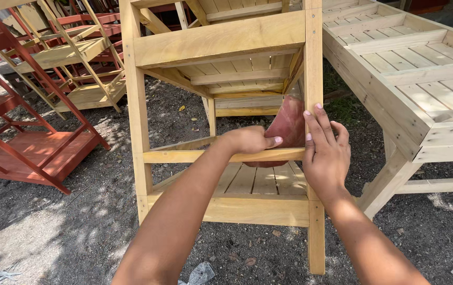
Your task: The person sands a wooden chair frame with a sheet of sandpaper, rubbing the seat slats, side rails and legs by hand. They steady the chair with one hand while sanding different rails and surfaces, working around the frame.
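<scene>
An unpainted wooden shelf frame (pixel 221 42) stands in front of me on the dirt. My left hand (pixel 247 140) reaches over its thin front rail (pixel 184 156) and pinches a reddish-brown sheet of sandpaper (pixel 288 124) that lies against the inner side of the right upright post (pixel 313 63). My right hand (pixel 325 150) lies flat against that post, fingers pointing up, and its fingertips touch the sandpaper's edge. A slatted lower shelf (pixel 253 182) sits below the rail.
A large unpainted slatted wooden frame (pixel 421 79) lies to the right. Red-painted shelf racks (pixel 31 148) stand at the left, more unpainted folding racks (pixel 73 58) behind them. The ground is dark gravel with dry leaves and a plastic scrap (pixel 200 273).
</scene>
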A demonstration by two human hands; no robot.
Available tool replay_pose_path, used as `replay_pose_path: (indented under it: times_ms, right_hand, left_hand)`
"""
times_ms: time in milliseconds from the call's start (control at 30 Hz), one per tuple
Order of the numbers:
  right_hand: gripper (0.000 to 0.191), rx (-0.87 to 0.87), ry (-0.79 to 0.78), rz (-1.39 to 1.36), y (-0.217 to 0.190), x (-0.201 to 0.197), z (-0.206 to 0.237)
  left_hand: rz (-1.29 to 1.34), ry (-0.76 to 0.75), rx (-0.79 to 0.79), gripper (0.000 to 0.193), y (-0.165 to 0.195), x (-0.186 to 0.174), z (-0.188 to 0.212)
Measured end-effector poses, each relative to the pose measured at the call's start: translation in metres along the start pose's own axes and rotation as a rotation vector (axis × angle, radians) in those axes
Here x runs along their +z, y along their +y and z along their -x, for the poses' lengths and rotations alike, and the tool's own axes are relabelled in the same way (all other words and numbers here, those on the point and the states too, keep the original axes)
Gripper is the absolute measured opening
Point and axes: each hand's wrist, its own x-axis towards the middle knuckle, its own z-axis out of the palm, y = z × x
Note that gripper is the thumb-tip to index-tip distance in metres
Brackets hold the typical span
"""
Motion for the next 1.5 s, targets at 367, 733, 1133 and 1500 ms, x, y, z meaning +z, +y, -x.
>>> replay_pose_path:
  times_ms: [367,733,1133,1500]
  right_hand:
    - [0.045,0.009,0.0,-0.034,0.017,0.023,0.018]
    - [0.032,-0.463,-0.036,0.191,0.006,0.01,0.032]
    - [0.025,-0.345,-0.112,-0.036,0.009,-0.01,0.011]
    - [0.034,-0.287,-0.126,-0.217,0.005,-0.015,0.006]
  left_hand:
    - [-0.125,0.619,-0.389,0.064,-0.12,-0.015,0.152]
    - [2.307,1.291,-0.043,0.037,-0.038,0.155,0.069]
    - [2.316,1.276,0.259,0.064,-0.056,0.086,0.086]
    - [1.982,1.168,0.415,0.071,-0.082,0.094,0.096]
